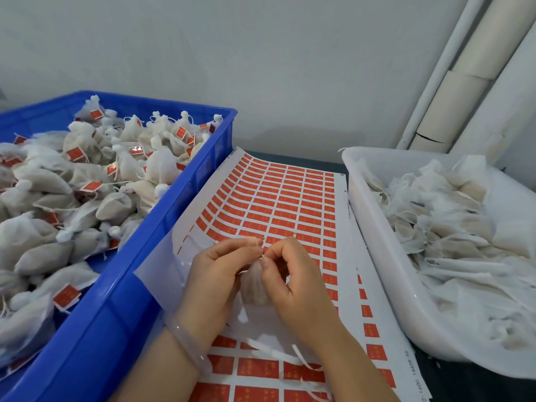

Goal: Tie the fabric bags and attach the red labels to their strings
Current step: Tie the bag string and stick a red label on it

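Tying looks to be the step in hand: we see the left hand and right hand both pinching at the neck of a small fabric bag, held between them just above the sheet of red labels. The string is too fine to make out and may already be knotted. Next, we judge, a label must be peeled and folded round it. The bag is soft, gauzy and plump; the labels are flat rectangles. Finished bags heap in the blue crate, and untied bags lie limp in the white tub.

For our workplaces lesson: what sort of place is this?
Probably a small packing workshop: a blue crate heaped with tied, labelled bags, a white tub of untied ones, and a sheet of red labels.
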A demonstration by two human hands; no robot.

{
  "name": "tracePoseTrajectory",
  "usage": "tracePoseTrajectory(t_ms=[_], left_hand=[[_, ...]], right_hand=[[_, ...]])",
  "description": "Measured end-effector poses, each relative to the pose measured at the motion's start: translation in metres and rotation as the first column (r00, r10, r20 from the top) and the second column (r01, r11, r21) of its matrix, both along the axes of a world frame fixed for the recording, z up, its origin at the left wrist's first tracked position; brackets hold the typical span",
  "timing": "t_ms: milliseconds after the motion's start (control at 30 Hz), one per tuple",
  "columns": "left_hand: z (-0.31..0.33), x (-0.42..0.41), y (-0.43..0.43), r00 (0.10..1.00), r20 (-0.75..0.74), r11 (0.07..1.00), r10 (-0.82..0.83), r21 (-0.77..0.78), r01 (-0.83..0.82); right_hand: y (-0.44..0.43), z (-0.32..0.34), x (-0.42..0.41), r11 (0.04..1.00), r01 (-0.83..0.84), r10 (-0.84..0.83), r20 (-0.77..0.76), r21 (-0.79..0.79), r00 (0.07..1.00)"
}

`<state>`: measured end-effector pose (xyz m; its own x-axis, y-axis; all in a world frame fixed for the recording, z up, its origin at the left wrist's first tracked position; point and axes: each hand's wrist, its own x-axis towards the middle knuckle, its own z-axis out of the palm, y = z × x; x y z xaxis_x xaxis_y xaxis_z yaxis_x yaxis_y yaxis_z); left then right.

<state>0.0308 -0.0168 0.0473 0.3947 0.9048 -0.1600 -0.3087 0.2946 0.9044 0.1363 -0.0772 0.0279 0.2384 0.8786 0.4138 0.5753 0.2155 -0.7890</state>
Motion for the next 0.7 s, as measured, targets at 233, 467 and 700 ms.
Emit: tracePoseTrajectory(t_ms=[233, 467, 700], left_hand=[[0.000, -0.001, -0.003, 0.981, -0.172, 0.959, 0.084, 0.283, -0.033], [-0.002, 0.000, -0.012, 0.886, -0.381, 0.775, 0.265, 0.631, 0.040], [-0.005, 0.002, -0.012, 0.847, -0.454, 0.724, 0.277, 0.678, 0.126]], right_hand=[[0.000, -0.002, -0.002, 0.998, 0.057, -0.057, -0.011, 0.033, 0.998], [0.000, -0.001, -0.001, 0.995, 0.066, -0.067, 0.011, 0.077, 0.998], [0.002, 0.000, 0.000, 0.976, 0.159, -0.174, 0.097, 0.146, 0.980]])
